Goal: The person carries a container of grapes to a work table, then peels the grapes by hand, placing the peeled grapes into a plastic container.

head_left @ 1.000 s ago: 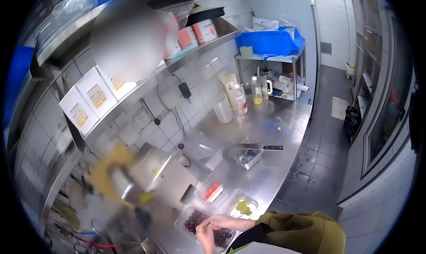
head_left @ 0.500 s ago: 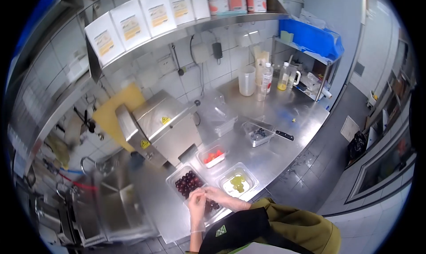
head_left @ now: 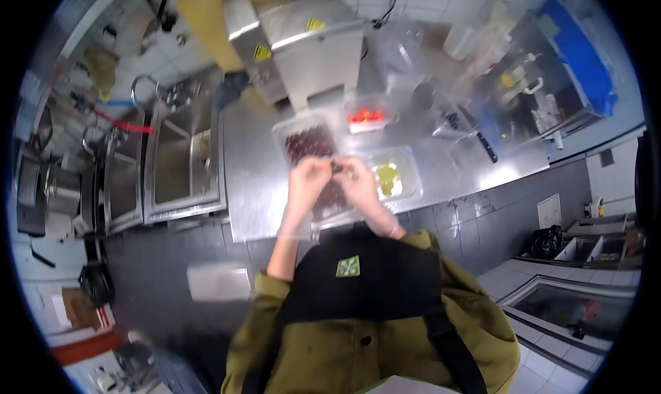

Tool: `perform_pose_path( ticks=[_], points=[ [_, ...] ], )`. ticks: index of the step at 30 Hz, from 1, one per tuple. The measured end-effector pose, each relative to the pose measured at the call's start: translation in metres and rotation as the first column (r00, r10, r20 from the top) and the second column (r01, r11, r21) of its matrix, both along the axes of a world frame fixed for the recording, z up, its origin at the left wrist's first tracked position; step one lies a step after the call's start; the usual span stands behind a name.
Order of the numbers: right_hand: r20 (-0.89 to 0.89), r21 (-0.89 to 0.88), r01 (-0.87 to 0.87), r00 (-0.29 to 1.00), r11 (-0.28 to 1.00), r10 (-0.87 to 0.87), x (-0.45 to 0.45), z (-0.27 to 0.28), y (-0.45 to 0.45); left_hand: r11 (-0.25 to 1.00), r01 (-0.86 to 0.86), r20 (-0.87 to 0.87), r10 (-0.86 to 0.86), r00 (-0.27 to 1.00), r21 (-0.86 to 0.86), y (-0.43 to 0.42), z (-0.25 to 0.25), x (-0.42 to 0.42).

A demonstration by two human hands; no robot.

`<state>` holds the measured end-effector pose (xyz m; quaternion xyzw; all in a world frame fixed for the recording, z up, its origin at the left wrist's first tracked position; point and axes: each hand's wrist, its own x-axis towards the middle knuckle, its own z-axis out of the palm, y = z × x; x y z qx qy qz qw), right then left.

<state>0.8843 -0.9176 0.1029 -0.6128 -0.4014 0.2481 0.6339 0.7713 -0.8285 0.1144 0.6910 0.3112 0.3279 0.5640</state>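
Observation:
My left hand (head_left: 310, 182) and my right hand (head_left: 359, 183) meet over the containers, both in clear gloves. A small dark piece of fruit (head_left: 337, 167) sits between the fingertips of both hands. Behind them lies a clear tub of dark red cherries (head_left: 309, 145). Under my hands, a second tub holds dark fruit (head_left: 332, 196), partly hidden. To the right is a clear tub with green pieces (head_left: 387, 179). Further back a small tub holds red fruit pieces (head_left: 365, 116).
A knife (head_left: 485, 145) lies beside a tub of dark berries (head_left: 451, 119) on the steel table (head_left: 256, 153). Behind stands a steel machine (head_left: 313, 46). Sinks (head_left: 180, 161) are at the left. A blue bin (head_left: 582, 57) is at the far right.
The view has swung down and to the left, bringing my torso, both forearms and the floor into sight. My hands remain together over the tubs, with a dark piece now visible between them.

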Motion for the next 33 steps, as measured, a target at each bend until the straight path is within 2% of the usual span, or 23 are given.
perform_pose_path(
  ticks=[1,3,4,6,7,8,10,12,13,16,21,24,27,33],
  points=[
    [-0.04,0.05,-0.006,0.999,0.999,0.008,-0.001,-0.004,-0.001,0.997,0.02,0.001,-0.02,1.0,-0.071,0.0,0.002,-0.002],
    [-0.255,0.063,-0.054,0.965,0.997,0.068,-0.002,-0.002,-0.001,0.952,0.072,0.161,-0.025,0.987,-0.297,-0.002,0.01,-0.001],
    [-0.351,0.076,-0.067,0.932,0.995,0.09,0.0,0.001,-0.001,0.94,0.073,0.191,-0.008,0.982,-0.333,-0.003,0.011,-0.003],
    [-0.409,0.093,-0.121,0.9,0.988,0.149,0.003,0.015,-0.003,0.91,0.088,0.251,0.018,0.968,-0.405,-0.006,0.011,-0.003],
    [-0.438,0.102,-0.144,0.882,0.984,0.175,0.004,0.019,-0.004,0.926,0.069,0.222,0.016,0.975,-0.371,-0.007,0.011,-0.003],
    [-0.543,0.088,-0.16,0.82,0.983,0.182,0.005,0.018,-0.003,0.94,0.051,0.192,0.016,0.981,-0.336,-0.009,0.011,-0.004],
    [-0.73,0.064,-0.195,0.659,0.979,0.179,0.006,0.013,-0.002,0.957,0.028,0.164,0.021,0.986,-0.289,-0.013,0.01,-0.005],
    [-0.839,0.113,-0.221,0.5,0.969,0.212,0.007,0.01,-0.004,0.965,0.014,0.169,0.032,0.985,-0.262,-0.013,0.009,-0.006],
    [-0.882,0.142,-0.229,0.413,0.963,0.228,0.007,0.008,-0.005,0.98,0.011,0.162,0.022,0.987,-0.196,-0.013,0.008,-0.007],
    [-0.896,0.181,-0.217,0.365,0.959,0.252,0.004,0.002,-0.004,1.0,0.001,0.114,-0.001,0.993,0.0,-0.013,0.011,-0.008],
    [-0.878,0.204,-0.202,0.396,0.958,0.27,0.002,0.003,-0.005,0.96,-0.028,-0.022,0.036,0.999,0.278,-0.019,0.023,-0.006],
    [-0.824,0.215,-0.176,0.496,0.961,0.275,0.002,-0.006,-0.004,0.961,-0.027,-0.007,0.03,1.0,0.276,-0.021,0.024,-0.005],
    [-0.759,0.204,-0.172,0.595,0.964,0.266,0.004,-0.01,-0.005,0.993,-0.043,0.041,0.038,0.998,0.108,-0.024,0.026,-0.008],
    [-0.694,0.113,-0.164,0.693,0.98,0.196,-0.004,0.01,-0.011,0.997,-0.059,0.099,0.064,0.993,-0.047,-0.018,0.013,-0.011]
  ],
)
